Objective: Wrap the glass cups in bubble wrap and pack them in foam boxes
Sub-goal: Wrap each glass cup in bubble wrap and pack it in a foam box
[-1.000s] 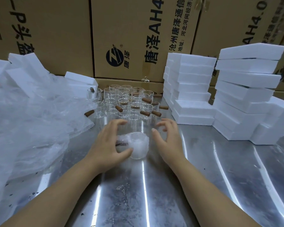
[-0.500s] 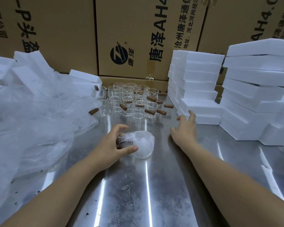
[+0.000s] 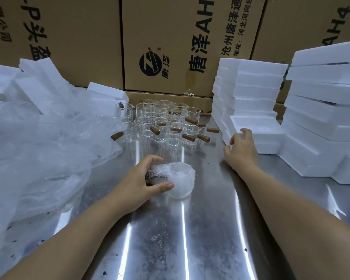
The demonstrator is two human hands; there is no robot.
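Note:
A glass cup wrapped in bubble wrap (image 3: 180,178) lies on the steel table (image 3: 200,229) in the middle. My left hand (image 3: 141,182) grips its wrapped handle end, thumb and fingers curled round it. My right hand (image 3: 240,148) reaches to the right with fingers loosely spread, its fingertips at the front corner of the lowest white foam box (image 3: 259,132). Whether they touch the foam I cannot tell. Several bare glass cups with brown wooden handles (image 3: 166,124) stand clustered behind.
A heap of bubble wrap (image 3: 38,150) covers the table's left side. Stacks of white foam boxes (image 3: 321,102) fill the right and back right, more foam pieces (image 3: 34,77) lie back left. Cardboard cartons (image 3: 170,43) wall off the back.
My right hand left the wrapped cup and moved right and away to the foam boxes. My left hand closed round the wrapped cup's handle end and keeps it in place.

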